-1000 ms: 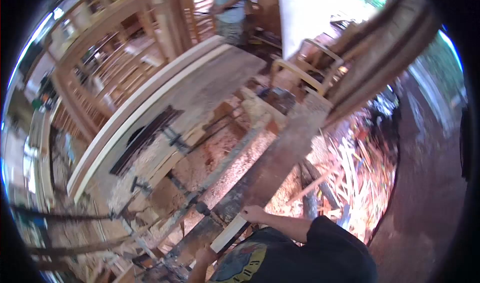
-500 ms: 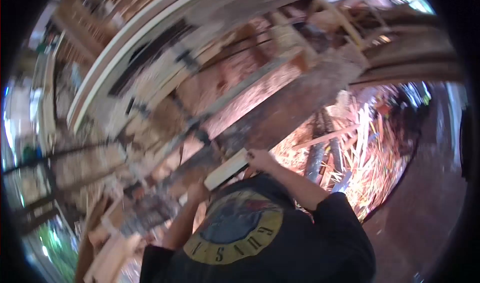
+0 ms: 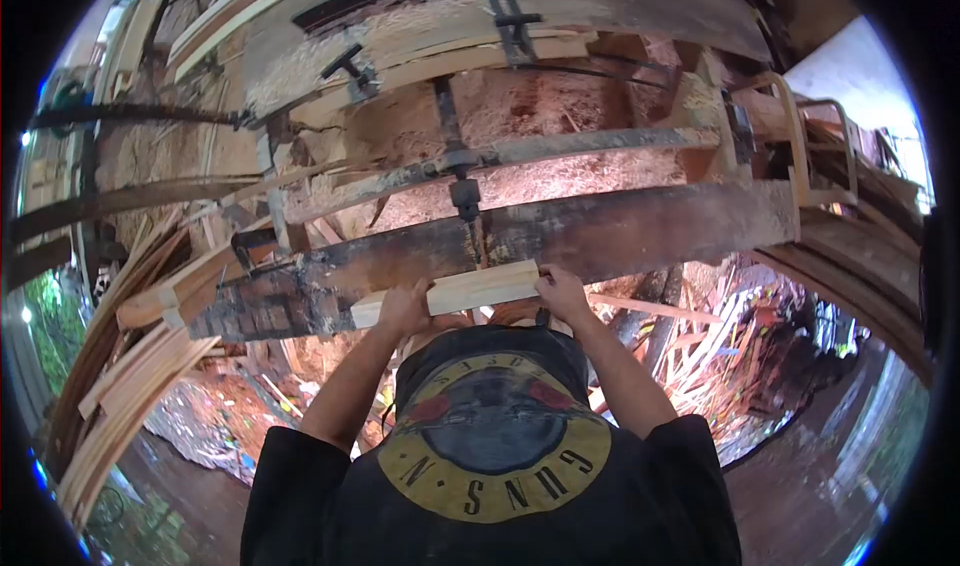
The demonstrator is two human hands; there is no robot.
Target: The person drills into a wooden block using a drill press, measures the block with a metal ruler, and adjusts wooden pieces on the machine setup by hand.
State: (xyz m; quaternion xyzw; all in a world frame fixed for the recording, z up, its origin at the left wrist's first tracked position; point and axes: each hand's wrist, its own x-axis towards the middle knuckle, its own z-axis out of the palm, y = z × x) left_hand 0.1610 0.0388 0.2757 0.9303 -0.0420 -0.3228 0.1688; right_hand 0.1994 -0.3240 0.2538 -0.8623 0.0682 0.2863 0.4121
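A pale, squared wooden piece (image 3: 484, 287) lies across the near edge of a long dark plank (image 3: 620, 228), just in front of the black shirt. My left hand (image 3: 405, 308) grips it left of its middle, leaving the left end sticking out past the fingers. At its right end my right hand (image 3: 562, 293) holds it with the fingers closed on the end. A dark metal clamp fitting (image 3: 466, 198) stands on the far side of the plank, above the wooden piece.
Beyond the plank runs a wooden rail (image 3: 600, 146), with reddish shavings (image 3: 560, 191) around it. Farther back is a wide board (image 3: 640, 6) with T-handled clamps (image 3: 515, 21). Long wood strips (image 3: 140, 381) lie at left, and scraps (image 3: 715, 341) at right. A chair-like frame (image 3: 800, 151) stands right.
The view has turned and tilted down, so the plank now runs nearly level across it. Both hands still hold the pale piece. The person seen standing in the back earlier is out of view.
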